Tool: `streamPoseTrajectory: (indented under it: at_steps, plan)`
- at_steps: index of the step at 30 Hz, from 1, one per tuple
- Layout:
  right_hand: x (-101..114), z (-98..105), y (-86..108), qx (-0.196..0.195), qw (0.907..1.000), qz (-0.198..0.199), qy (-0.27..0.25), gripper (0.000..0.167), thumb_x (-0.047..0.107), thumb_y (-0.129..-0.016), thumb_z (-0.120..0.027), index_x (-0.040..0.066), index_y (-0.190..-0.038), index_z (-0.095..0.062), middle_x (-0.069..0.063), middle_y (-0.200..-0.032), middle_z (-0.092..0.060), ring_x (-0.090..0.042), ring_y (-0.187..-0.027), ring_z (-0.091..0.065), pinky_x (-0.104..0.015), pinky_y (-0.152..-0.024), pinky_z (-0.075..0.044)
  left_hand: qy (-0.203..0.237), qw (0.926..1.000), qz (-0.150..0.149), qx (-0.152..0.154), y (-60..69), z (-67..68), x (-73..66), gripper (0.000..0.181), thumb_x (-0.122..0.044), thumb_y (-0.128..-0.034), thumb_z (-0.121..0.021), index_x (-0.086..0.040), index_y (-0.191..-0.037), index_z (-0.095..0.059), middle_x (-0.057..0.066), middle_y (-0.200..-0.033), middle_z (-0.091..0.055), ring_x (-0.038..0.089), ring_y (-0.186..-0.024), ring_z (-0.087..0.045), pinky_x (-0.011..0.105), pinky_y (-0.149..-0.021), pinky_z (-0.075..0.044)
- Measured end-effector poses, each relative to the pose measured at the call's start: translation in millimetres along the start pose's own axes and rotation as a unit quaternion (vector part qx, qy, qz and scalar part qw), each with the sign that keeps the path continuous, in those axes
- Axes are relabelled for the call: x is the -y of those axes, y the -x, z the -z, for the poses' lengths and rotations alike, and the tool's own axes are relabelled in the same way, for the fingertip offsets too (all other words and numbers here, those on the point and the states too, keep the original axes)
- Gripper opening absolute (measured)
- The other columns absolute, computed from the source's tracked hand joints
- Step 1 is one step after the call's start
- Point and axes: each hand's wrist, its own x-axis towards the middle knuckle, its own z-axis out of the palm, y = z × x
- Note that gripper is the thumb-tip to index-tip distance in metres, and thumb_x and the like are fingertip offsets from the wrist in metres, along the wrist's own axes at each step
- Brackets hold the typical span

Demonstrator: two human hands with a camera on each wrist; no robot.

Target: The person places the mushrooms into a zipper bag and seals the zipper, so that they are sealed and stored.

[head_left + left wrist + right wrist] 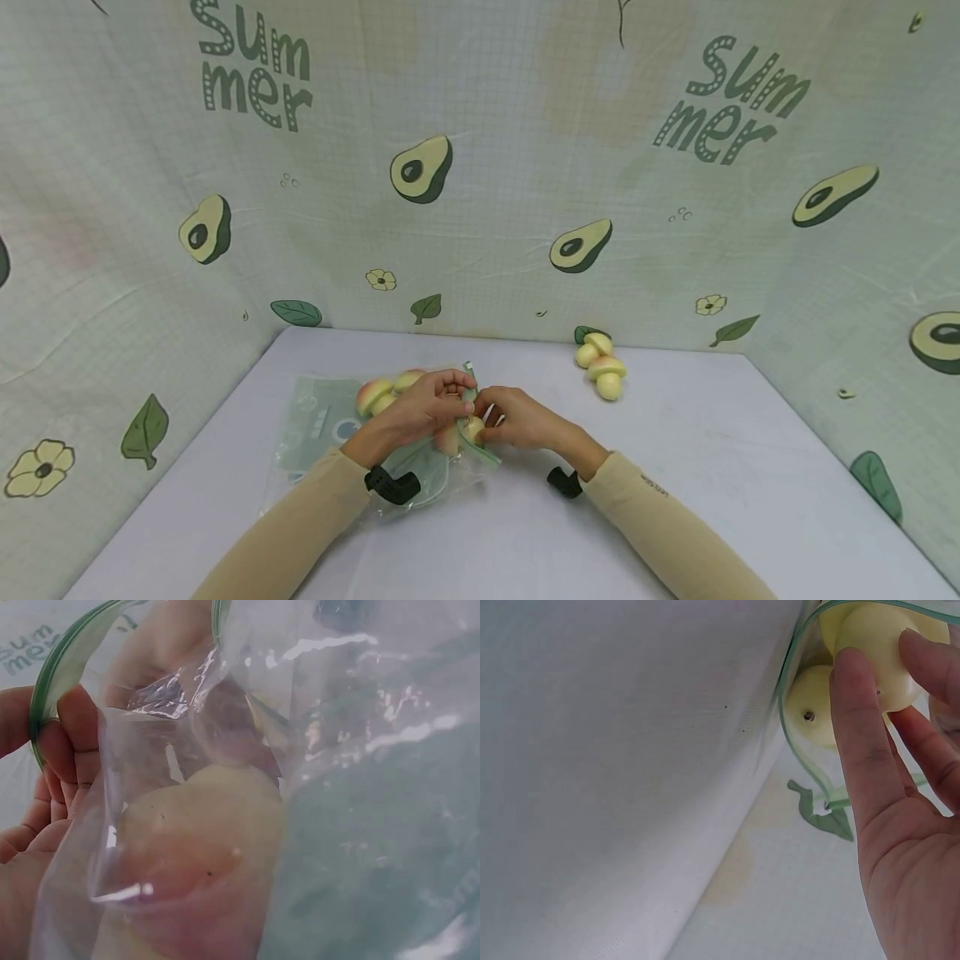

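A clear zip bag (427,475) with a green-edged mouth lies in front of me at centre left. My left hand (423,408) pinches the green edge of its mouth (56,671) between thumb and fingers. At the opening my right hand (528,421) holds a pale yellow mushroom-shaped piece (881,656) by its rounded end, with fingers and thumb around it. Another yellow rounded piece (810,705) shows beside it inside the bag mouth. Through the plastic, a pinkish mushroom cap (195,855) is visible in the left wrist view.
Beyond my left hand are further mushroom-shaped pieces (375,396), partly hidden. A flat, pale green plastic packet (318,425) lies at the left. Two mushroom-shaped pieces (606,375) stand near the table's back edge, right of centre. A patterned cloth (495,167) hangs behind the white table (600,525).
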Motion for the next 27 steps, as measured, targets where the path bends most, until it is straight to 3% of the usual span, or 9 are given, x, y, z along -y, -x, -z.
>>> streamPoseTrajectory:
  at_steps: [8,15,21,27]
  plan:
    - [2,1,-0.2,-0.001,1.0000,-0.002,-0.003,0.025,0.012,-0.082,-0.075,0.017,-0.103,-0.062,0.007,-0.100,-0.061,-0.013,-0.084,-0.063,-0.026,-0.070,-0.052,-0.001,1.0000,0.000,0.002,-0.4,1.6,-0.1,0.041,0.005,-0.0857,-0.063,0.015,-0.119,-0.042,0.009,-0.095,-0.050,0.012,-0.078,-0.048,0.019,-0.065,-0.045]
    - [3,2,1.1,0.001,1.0000,0.002,-0.006,0.025,0.014,-0.083,-0.075,0.018,-0.104,-0.062,0.007,-0.099,-0.062,-0.015,-0.085,-0.063,-0.026,-0.069,-0.052,0.001,1.0000,0.004,0.008,0.7,1.7,-0.7,0.026,0.004,-0.0863,-0.063,-0.001,-0.109,-0.052,0.005,-0.092,-0.051,0.011,-0.076,-0.048,0.019,-0.063,-0.044]
    - [0,5,4.1,0.002,1.0000,0.005,-0.003,0.022,0.016,-0.083,-0.075,0.017,-0.102,-0.063,0.007,-0.099,-0.062,-0.014,-0.084,-0.064,-0.026,-0.069,-0.053,0.000,1.0000,0.001,0.009,1.0,1.4,-0.9,0.023,0.007,-0.0877,-0.058,-0.001,-0.109,-0.053,0.008,-0.095,-0.051,0.011,-0.077,-0.049,0.019,-0.064,-0.044]
    - [-3,11,11.3,0.006,0.9999,-0.009,0.001,0.026,0.019,-0.084,-0.074,0.011,-0.106,-0.064,-0.004,-0.105,-0.063,-0.015,-0.085,-0.063,-0.027,-0.069,-0.052,-0.005,1.0000,0.001,0.003,0.8,1.8,0.5,0.024,0.006,-0.0875,-0.059,0.000,-0.109,-0.052,0.009,-0.094,-0.050,0.011,-0.077,-0.049,0.019,-0.063,-0.044]
